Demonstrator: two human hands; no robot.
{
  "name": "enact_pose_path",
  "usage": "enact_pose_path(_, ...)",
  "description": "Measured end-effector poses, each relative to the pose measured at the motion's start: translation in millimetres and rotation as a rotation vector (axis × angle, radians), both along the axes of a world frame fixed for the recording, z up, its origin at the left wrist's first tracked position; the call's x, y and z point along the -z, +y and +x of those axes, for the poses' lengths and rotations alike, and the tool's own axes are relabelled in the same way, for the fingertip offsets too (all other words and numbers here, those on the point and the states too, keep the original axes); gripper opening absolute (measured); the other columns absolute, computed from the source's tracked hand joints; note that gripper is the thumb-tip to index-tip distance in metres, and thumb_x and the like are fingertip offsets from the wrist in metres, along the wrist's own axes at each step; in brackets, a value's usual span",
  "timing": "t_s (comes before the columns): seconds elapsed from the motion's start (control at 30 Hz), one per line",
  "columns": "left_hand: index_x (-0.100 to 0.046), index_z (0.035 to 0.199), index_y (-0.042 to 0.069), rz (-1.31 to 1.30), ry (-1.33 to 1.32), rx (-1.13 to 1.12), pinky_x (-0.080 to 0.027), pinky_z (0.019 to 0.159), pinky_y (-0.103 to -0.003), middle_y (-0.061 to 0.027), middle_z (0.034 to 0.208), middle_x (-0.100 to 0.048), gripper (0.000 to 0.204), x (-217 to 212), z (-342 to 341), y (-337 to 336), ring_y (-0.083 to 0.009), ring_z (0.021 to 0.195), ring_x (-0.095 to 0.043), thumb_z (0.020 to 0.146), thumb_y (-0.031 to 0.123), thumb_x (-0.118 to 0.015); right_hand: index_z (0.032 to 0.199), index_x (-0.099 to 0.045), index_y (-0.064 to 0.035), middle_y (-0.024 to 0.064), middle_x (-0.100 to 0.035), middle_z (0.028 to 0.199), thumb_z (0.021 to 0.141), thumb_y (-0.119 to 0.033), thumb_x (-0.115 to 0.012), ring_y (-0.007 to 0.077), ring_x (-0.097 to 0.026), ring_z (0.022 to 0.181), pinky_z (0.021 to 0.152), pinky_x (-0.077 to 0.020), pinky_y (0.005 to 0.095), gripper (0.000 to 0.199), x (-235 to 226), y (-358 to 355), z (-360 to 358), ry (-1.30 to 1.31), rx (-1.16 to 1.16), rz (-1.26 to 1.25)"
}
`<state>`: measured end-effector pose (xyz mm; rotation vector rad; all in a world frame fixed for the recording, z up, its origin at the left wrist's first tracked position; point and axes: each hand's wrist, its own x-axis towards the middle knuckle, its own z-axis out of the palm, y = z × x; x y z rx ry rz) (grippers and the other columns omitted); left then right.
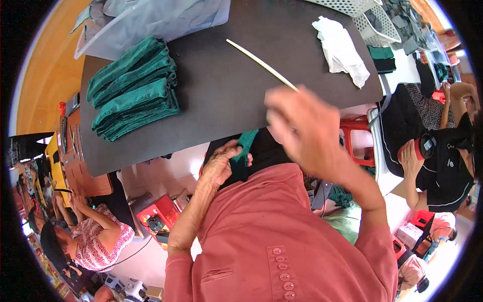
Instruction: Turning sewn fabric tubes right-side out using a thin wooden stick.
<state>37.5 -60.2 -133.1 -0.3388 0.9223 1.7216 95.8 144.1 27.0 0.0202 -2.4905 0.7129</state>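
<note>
My left hand (220, 166) is at my lap, below the table's near edge, with its fingers closed on a dark green velvet strip (245, 143). The strip hangs down between thumb and fingers. Smeared by motion, my right hand (304, 128) hovers at the table's near edge, right of the strip. A thin white stick (261, 63) lies slantwise across the dark table (216, 85), its near end meeting the outline of my right hand. Whether the hand touches it, I cannot tell. Two stacks of folded green velvet pieces (133, 103) rest on the table's left.
A translucent bin (151, 27) with grey cloth stands behind the stacks. A crumpled white cloth (339, 50) lies at the table's right, near white perforated baskets (375, 30). Beside a red stool (358, 138), a person in black holds a red-and-black round object (422, 147). Others sit at left.
</note>
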Motion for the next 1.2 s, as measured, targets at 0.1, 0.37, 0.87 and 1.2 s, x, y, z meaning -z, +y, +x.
enact_pose_path(0.1,-0.048,0.116,-0.002,0.069,-0.016,0.082,-0.054,0.078,-0.039,-0.0185,0.098,-0.062,0.033,-15,2,4,-0.0272,0.085,-0.064,0.087,0.011,-0.058,0.101,-0.052,-0.0057,0.0132,-0.059,0.084,0.075,-0.010,-0.064,0.0316,-0.060,0.080,0.068,-0.0489,0.0406,0.029,-4,35,-42,-0.157,0.102,0.340)
enact_pose_path(0.37,-0.045,0.118,0.001,0.297,0.162,0.045,-0.054,0.075,-0.041,-0.0169,0.102,-0.060,0.041,-91,7,2,-0.0286,0.092,-0.061,0.085,0.021,-0.061,0.085,-0.054,-0.0004,0.0148,-0.059,0.083,0.071,-0.007,-0.063,0.0324,-0.061,0.076,0.064,-0.0498,0.0419,0.018,6,51,-75,-0.338,-0.015,0.535)
enact_pose_path(0.87,-0.054,0.114,0.010,0.422,0.266,-0.315,-0.051,0.068,-0.040,-0.0161,0.109,-0.059,0.027,-121,-16,20,-0.0310,0.095,-0.057,0.094,0.027,-0.048,0.097,-0.064,-0.0051,0.0088,-0.055,0.081,0.076,0.003,-0.061,0.0189,-0.056,0.064,0.055,-0.0448,0.0288,0.023,6,19,20,-0.070,-0.131,-0.284)
enact_pose_path(1.2,-0.053,0.114,0.008,0.396,0.308,-0.365,-0.054,0.072,-0.044,-0.0188,0.110,-0.057,0.028,-130,-22,30,-0.0318,0.095,-0.059,0.095,0.028,-0.047,0.097,-0.064,-0.0050,0.0082,-0.054,0.082,0.072,0.004,-0.064,0.0200,-0.058,0.063,0.053,-0.0471,0.0301,0.027,5,14,41,-0.127,-0.142,-0.212)
